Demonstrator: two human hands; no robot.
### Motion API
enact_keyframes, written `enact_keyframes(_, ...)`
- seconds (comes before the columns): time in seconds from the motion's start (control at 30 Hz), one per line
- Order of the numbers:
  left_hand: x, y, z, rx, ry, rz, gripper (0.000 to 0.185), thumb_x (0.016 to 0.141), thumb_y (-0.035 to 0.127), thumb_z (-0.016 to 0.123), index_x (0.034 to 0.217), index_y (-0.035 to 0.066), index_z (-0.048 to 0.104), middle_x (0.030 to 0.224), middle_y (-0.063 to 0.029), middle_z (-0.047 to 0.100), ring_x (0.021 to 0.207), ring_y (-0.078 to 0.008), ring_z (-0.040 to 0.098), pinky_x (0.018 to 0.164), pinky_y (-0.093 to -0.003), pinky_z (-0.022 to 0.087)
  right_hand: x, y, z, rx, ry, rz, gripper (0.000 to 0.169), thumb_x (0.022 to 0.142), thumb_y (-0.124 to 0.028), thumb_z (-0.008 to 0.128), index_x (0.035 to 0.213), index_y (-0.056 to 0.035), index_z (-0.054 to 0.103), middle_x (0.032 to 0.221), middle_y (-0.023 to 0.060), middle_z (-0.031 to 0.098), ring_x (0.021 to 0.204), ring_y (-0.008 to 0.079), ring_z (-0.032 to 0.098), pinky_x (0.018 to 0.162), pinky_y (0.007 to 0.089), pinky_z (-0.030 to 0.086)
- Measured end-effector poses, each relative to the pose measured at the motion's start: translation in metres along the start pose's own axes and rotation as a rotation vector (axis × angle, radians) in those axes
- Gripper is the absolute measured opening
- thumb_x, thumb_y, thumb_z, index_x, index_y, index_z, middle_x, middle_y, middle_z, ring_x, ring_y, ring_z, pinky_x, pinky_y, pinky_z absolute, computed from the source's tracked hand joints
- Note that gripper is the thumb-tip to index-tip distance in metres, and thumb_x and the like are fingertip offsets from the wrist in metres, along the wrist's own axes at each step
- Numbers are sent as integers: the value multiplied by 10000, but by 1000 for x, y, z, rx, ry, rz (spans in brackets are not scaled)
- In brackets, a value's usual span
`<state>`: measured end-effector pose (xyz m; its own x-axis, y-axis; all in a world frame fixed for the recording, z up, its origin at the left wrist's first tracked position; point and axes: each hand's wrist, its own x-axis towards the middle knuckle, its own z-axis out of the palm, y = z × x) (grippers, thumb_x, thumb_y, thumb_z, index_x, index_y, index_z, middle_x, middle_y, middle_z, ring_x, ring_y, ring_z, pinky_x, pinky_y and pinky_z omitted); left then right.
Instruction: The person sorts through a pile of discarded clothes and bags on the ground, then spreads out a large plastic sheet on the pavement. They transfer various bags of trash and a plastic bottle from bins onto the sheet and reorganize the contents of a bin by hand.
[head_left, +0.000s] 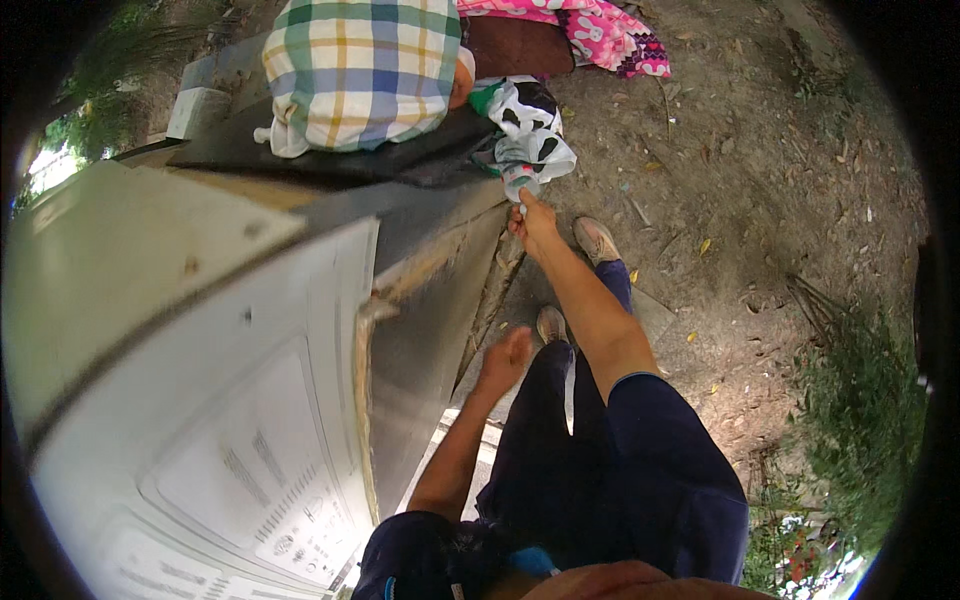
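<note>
My right hand (535, 222) reaches forward and grips the near end of a clear plastic container (519, 181), which looks like a bottle or cup; blur hides its exact kind. Just beyond it lies a black-and-white patterned cloth (532, 120) with a green part, at the edge of a dark board. My left hand (507, 361) hangs nearer my body with its fingers curled; whether it holds anything is not visible. A plaid cloth (367, 71) in white, green, blue and yellow covers a rounded bulk on the dark surface, left of the patterned cloth.
A large white panel (247, 360) bearing print stands close on my left, beside a grey board (420, 345). A pink rabbit-print cloth (600, 34) and a brown piece (514, 46) lie at the top. Leaf-strewn dirt (735, 187) and leafy plants (862, 405) are on my right.
</note>
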<state>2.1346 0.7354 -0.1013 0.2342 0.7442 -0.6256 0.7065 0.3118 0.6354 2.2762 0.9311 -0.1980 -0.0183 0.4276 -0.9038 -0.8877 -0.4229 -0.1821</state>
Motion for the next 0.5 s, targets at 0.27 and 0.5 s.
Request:
enact_keyframes(0.27, -6, 40, 24, -209, -92, -325, 308, 854, 222, 544, 1102, 40, 521, 918, -133, 621, 859, -227, 612, 750, -306, 470, 53, -9, 25, 99, 110, 267, 268, 899, -277, 474, 833, -21, 429, 608, 46, 443, 467, 139, 396, 410, 290, 365)
enact_keyframes(0.5, 16, 47, 45, -495, -96, -436, 310, 880, 185, 517, 1124, -3, 488, 921, -120, 623, 870, -177, 607, 759, -268, 473, 122, -22, 42, 278, 332, 117, 205, 867, -235, 518, 840, -36, 474, 577, 66, 446, 430, 184, 421, 356, 280, 372)
